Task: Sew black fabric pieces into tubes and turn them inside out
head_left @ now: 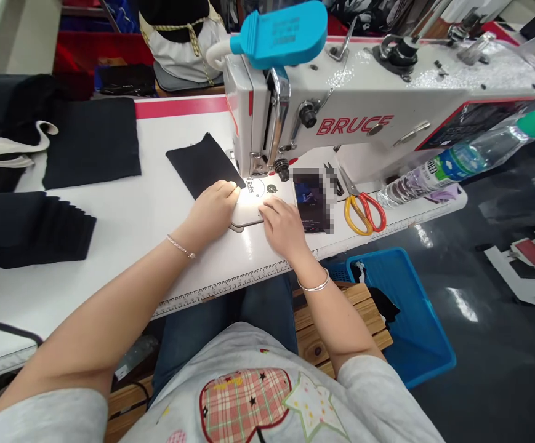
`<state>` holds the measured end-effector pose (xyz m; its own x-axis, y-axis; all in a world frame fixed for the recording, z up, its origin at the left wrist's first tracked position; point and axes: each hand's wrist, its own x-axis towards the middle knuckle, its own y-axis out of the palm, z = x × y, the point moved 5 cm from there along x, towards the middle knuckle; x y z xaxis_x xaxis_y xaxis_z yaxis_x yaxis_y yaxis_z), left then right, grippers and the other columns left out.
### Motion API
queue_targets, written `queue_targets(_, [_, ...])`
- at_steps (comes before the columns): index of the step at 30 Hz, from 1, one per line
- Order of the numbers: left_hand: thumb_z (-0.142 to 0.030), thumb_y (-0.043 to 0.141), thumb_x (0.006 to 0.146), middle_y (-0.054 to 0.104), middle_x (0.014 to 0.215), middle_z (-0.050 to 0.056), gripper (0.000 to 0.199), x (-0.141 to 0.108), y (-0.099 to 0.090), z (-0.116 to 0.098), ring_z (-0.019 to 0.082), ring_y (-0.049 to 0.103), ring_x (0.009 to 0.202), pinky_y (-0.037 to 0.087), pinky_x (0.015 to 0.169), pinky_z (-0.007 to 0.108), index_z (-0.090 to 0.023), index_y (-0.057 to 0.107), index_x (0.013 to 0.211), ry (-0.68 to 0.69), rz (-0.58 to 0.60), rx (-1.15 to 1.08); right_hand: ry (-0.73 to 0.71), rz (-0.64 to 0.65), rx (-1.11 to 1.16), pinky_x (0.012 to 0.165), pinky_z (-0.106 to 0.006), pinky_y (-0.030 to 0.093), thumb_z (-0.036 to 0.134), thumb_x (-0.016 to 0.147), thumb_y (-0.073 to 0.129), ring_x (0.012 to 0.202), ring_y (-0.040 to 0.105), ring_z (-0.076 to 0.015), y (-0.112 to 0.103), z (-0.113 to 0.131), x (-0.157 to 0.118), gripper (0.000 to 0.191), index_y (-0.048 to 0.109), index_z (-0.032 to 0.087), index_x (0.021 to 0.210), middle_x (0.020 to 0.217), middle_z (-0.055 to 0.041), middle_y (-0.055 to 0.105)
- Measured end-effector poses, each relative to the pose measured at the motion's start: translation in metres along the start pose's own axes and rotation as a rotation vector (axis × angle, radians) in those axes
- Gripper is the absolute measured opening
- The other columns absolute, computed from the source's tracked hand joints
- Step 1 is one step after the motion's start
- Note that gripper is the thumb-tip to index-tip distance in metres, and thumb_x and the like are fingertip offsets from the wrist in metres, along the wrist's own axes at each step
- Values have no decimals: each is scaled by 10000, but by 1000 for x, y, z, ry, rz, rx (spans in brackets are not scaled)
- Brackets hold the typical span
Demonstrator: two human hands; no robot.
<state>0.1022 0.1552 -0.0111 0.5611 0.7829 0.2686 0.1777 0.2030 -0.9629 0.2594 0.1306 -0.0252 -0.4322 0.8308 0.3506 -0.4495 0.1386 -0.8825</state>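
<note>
We see a sewing machine (341, 104) on the table (110, 295), a fabric panel (200, 165) at its needle, stacked fabric pieces (31, 229) at left, scissors (364, 213) and a water bottle (452, 166) at right, and a plastic basket (401, 314) beside the wooden bench (341, 314).

Bright glare on needle plate (254, 192), light streaks (461, 304) on shiny floor (502, 363), fisheye warp at edges.
</note>
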Motion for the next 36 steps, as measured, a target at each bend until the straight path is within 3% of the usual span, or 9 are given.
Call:
queue_targets(12, [-64, 403, 824, 614, 1005, 180, 353, -37, -27, -18, 303, 544, 907, 508, 798, 461, -82, 629, 1095, -101, 10, 19, 18, 2, 6, 923, -367, 410, 143, 973, 387, 1190, 556, -242, -8, 10, 2, 299, 675, 170, 1050, 1175, -117, 673])
queue_targets(19, [-137, 441, 866, 605, 1049, 211, 358, -80, -43, -69, 316, 531, 955, 493, 881, 463, -2, 608, 1152, -190, 73, -20, 38, -27, 68, 961, -385, 441, 164, 967, 402, 1170, 572, -252, -11, 10, 0, 297, 672, 154, 1092, 1156, -118, 681])
queue_targets(23, [-181, 454, 914, 621, 1043, 151, 294, -100, -65, -98, 257, 564, 934, 509, 839, 378, -75, 617, 1133, -139, -52, -160, 117, -146, 273, 932, -377, 495, 159, 946, 411, 1014, 632, -218, -22, 23, -22, 298, 663, 184, 1103, 1051, -97, 708])
queue_targets(25, [-188, 443, 927, 629, 983, 115, 264, -105, -81, -93, 227, 585, 895, 506, 808, 345, -124, 625, 1106, -184, -159, -211, 168, -213, 435, 866, -361, 532, 167, 939, 423, 904, 657, -198, -28, 37, -44, 279, 670, 219, 1059, 933, -64, 722])
queue_targets(28, [-264, 447, 930, 632, 1002, 120, 282, -115, -94, -60, 262, 607, 933, 492, 865, 399, -162, 636, 1113, -399, -226, -158, 235, -236, 660, 722, -310, 552, 188, 912, 482, 762, 662, -169, -29, 63, -78, 214, 689, 237, 930, 809, -29, 720])
queue_targets(32, [-368, 430, 928, 615, 1188, 202, 447, -139, -79, -13, 365, 579, 1123, 449, 995, 510, -94, 597, 1239, -675, -17, -46, 356, -75, 947, 600, -248, 527, 191, 863, 528, 645, 652, -132, -9, 88, -108, 193, 716, 218, 890, 783, -22, 740])
queue_targets(36, [-427, 460, 907, 659, 1159, 168, 480, -153, -67, 0, 342, 611, 1081, 484, 969, 481, -106, 613, 1229, -799, 74, -52, 507, 147, 1172, 648, -256, 540, 250, 846, 567, 731, 693, -145, 15, 97, -116, 234, 730, 203, 1007, 911, -46, 764])
